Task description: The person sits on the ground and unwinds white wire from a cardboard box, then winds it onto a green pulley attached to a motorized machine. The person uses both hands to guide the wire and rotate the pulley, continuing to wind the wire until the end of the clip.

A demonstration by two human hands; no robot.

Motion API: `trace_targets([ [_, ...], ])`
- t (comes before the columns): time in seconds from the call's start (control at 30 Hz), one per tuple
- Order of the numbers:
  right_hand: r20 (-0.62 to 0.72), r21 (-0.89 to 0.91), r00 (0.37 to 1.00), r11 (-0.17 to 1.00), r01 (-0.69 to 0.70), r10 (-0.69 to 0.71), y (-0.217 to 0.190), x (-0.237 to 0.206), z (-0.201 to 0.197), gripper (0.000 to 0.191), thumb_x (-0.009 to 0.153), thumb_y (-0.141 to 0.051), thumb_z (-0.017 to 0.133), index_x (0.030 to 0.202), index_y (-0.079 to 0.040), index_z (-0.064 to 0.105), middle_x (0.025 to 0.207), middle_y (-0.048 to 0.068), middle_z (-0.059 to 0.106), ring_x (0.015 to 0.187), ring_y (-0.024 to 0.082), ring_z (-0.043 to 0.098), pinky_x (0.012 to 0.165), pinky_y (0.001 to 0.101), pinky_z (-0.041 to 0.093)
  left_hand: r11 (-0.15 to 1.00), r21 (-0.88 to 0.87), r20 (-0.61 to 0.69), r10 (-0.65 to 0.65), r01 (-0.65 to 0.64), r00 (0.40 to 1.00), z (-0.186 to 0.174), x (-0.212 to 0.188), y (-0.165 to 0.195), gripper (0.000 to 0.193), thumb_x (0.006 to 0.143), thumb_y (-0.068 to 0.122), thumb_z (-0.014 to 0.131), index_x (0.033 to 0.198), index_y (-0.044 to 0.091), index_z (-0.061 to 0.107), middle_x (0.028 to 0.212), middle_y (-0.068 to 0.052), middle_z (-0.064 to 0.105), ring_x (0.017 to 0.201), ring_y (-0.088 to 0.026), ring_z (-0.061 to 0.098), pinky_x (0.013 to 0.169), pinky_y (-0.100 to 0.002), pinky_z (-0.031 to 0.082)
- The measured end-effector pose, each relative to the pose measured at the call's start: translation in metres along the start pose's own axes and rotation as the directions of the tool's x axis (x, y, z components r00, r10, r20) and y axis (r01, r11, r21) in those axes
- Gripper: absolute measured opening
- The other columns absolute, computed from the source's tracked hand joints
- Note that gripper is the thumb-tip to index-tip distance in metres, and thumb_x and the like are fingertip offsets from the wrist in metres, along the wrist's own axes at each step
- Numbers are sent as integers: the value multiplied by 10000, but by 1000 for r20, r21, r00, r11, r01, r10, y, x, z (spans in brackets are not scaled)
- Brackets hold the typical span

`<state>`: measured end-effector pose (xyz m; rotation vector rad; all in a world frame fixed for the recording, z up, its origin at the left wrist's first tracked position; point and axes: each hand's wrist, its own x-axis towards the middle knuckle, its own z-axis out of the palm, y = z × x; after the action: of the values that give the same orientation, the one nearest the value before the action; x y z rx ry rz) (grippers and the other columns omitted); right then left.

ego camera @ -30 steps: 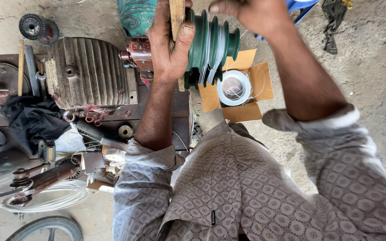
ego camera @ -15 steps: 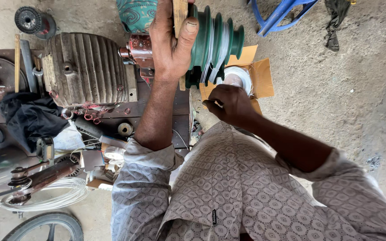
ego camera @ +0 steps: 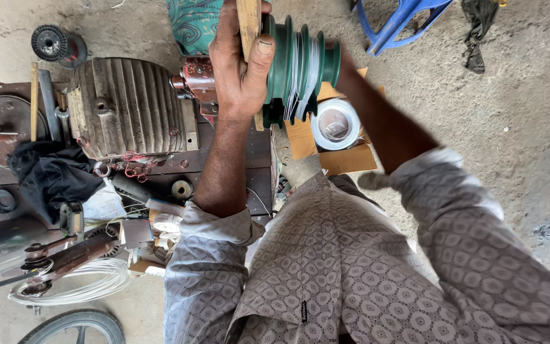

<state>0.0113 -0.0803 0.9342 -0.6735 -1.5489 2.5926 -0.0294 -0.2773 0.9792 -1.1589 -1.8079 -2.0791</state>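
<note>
My left hand [ego camera: 240, 64] is shut on a flat wooden piece [ego camera: 248, 19], pressing it against the side of a green stepped winding former [ego camera: 297, 64]. Thin pale wire lies in the former's grooves. The former sits on a rusty reddish shaft fitting [ego camera: 197, 78] at the upper middle. My right forearm [ego camera: 377, 121] reaches up behind the former from the right. The right hand itself is hidden behind the former.
A ribbed grey motor casing [ego camera: 122, 105] lies left of the former. A cardboard box [ego camera: 345, 159] holds a white tape roll [ego camera: 335, 124]. A blue plastic stool [ego camera: 402, 19], black cloth [ego camera: 52, 175], wire coil [ego camera: 74, 283] and dark spool [ego camera: 52, 43] lie around.
My right hand dropped from above the former to near the cardboard box, then rose again and went behind the former. My left hand kept its grip on the wooden piece.
</note>
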Motion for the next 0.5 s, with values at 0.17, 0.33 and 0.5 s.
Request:
trace_targets([
  [0.17, -96, -673, 972, 706, -221, 213, 87, -66, -5, 139, 912, -120, 613, 1030, -129, 687, 862, 58, 742, 684, 154, 712, 591, 301, 565, 1000, 27, -15, 13, -12, 1000, 0, -2, -6, 626, 1078, 642, 603, 1337, 72, 598, 957, -24, 641, 831, -103, 580, 766, -288, 500],
  [0.33, 578, -799, 773, 9, 601, -261, 31, -146, 26, 256, 935, -274, 803, 804, -82, 697, 740, 40, 666, 661, 179, 658, 605, 389, 540, 999, 37, -24, -26, 26, 999, -1, -3, -7, 658, 1053, 654, 593, 1351, 67, 602, 930, -13, 634, 798, -87, 568, 721, -280, 471],
  [0.5, 864, -498, 345, -513, 700, -368, -80, -134, 27, 97, 959, -116, 842, 905, -173, 786, 795, 7, 696, 634, 140, 667, 536, 286, 515, 999, 27, -9, -25, 25, 1000, -3, -4, -4, 666, 1080, 614, 594, 1435, 54, 534, 1134, -42, 681, 904, -100, 591, 785, -285, 479],
])
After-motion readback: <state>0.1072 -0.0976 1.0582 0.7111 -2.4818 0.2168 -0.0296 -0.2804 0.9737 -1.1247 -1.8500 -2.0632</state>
